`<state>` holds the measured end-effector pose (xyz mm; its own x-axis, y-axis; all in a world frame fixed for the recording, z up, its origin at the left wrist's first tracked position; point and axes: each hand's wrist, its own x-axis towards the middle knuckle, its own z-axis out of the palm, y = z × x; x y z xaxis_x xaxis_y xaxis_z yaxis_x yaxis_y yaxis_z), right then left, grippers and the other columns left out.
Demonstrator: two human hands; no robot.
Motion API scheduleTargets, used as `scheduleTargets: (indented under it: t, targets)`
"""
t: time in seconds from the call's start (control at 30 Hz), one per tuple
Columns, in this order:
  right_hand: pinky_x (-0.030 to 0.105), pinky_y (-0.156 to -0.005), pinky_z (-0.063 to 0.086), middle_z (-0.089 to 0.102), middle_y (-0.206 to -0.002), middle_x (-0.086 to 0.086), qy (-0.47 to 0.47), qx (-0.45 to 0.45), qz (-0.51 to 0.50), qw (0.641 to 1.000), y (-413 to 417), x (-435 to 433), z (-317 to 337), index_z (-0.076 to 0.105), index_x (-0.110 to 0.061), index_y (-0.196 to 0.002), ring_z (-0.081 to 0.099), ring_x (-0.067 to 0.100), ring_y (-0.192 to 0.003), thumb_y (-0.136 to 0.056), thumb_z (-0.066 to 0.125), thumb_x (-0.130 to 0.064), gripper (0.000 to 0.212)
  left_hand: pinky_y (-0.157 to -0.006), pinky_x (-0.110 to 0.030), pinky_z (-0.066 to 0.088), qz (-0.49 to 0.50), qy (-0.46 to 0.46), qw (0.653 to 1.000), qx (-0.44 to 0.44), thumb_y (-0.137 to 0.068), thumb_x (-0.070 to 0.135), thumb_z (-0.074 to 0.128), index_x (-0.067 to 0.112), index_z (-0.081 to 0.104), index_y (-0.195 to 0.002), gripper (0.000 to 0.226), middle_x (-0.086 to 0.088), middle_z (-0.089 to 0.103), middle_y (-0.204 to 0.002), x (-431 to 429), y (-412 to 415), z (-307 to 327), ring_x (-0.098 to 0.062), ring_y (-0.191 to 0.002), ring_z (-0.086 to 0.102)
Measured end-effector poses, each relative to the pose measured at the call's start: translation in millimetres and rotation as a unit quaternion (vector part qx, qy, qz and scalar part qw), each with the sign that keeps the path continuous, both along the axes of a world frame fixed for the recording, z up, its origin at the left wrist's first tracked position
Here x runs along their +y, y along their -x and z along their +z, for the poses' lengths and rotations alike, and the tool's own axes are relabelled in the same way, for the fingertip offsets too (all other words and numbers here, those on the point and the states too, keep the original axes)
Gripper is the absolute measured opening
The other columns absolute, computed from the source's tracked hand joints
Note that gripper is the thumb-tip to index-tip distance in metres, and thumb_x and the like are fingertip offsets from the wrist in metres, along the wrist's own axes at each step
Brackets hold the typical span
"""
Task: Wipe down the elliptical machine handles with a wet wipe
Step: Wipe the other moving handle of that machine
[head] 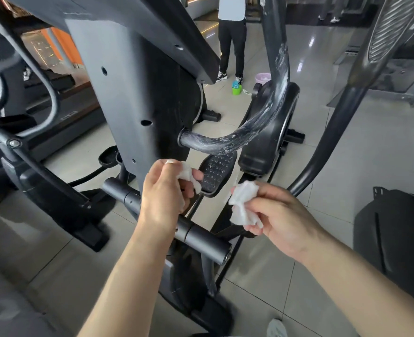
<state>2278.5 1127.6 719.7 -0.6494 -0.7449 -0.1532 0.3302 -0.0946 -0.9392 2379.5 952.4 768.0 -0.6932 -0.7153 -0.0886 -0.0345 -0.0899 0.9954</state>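
I look down at a black elliptical machine. Its curved right handle bends up from the column and carries white streaks along its length. My left hand holds a crumpled white wipe just below the handle's base. My right hand pinches a second crumpled white wipe a little lower and to the right. Neither hand touches the handle. A dark straight bar crosses under both hands.
A studded black pedal lies between my hands. Another machine's dark upright bar rises at the right. A person stands at the back beside a green bucket and a pink basin on the tiled floor.
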Motion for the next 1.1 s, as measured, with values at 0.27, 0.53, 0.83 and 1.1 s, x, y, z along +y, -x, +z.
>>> scheduleTargets:
  t: [0.27,0.53,0.83,1.1]
  targets:
    - [0.027,-0.052,0.048,0.074,-0.089,0.015,0.03,0.025,-0.061,0.997,29.2,3.7,28.5,0.08,-0.009,-0.102,0.07,0.029,-0.075,-0.098,0.063,-0.008,0.017,-0.044,-0.017,0.04,-0.123,0.141,0.982,-0.023,-0.107,0.039,0.049,0.015,0.059,-0.079,0.038,-0.001,0.056,-0.05,-8.2,32.6,18.2,-0.013,-0.049,0.056]
    - [0.031,-0.057,0.05,0.073,-0.091,0.027,-0.03,0.172,-0.086,0.981,55.3,-3.3,64.1,0.071,0.007,-0.099,0.068,0.03,-0.074,-0.086,0.073,-0.033,0.043,-0.06,-0.019,0.045,-0.294,0.248,0.923,0.023,-0.089,0.051,0.073,0.029,0.081,-0.094,0.024,0.008,0.071,-0.071,2.3,64.0,54.6,-0.002,-0.062,0.056]
    - [0.037,-0.07,0.04,0.055,-0.072,0.002,-0.122,0.299,-0.149,0.935,83.0,6.3,80.7,0.075,-0.009,-0.086,0.049,0.017,-0.066,-0.094,0.064,-0.04,0.035,-0.06,-0.038,0.038,-0.245,0.224,0.943,0.006,-0.097,0.032,0.069,0.004,0.07,-0.085,0.03,-0.002,0.044,-0.062,-4.1,87.2,62.5,-0.021,-0.061,0.04]
    - [0.021,-0.064,0.056,0.071,-0.096,-0.02,-0.096,0.427,-0.299,0.848,85.6,-13.6,94.4,0.061,-0.045,-0.103,0.07,0.007,-0.078,-0.094,0.07,-0.018,0.029,-0.041,-0.019,0.029,-0.233,0.274,0.933,0.028,-0.102,0.024,0.06,0.013,0.07,-0.078,0.029,0.013,0.037,-0.046,5.6,108.5,81.7,-0.007,-0.039,0.031]
